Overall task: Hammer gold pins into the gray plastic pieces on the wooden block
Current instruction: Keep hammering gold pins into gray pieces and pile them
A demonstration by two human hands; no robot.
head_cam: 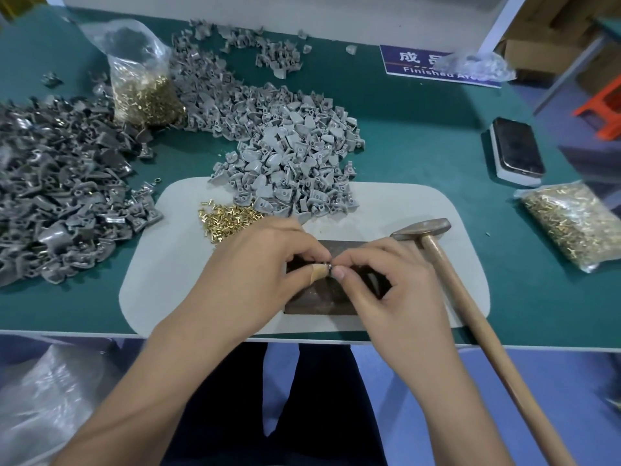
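Note:
My left hand [265,264] and my right hand [386,280] meet fingertip to fingertip over the dark wooden block [316,304]. Between them they pinch a small gray plastic piece [328,266], mostly hidden by the fingers; whether a gold pin is in it I cannot tell. A tan bandage wraps my left thumb. Loose gold pins [228,220] lie on the white mat [158,264] to the upper left of the block. A pile of light gray pieces [295,156] spills onto the mat's far edge. The hammer [423,230] rests to the right, with its wooden handle running toward me.
Darker gray pieces [57,186] heap at the left. A bag of gold pins [144,92] stands behind them, and another bag of pins [574,223] lies at the right. A phone [515,149] rests on a white box. A blue "Finished Area" sign [420,62] is at the back.

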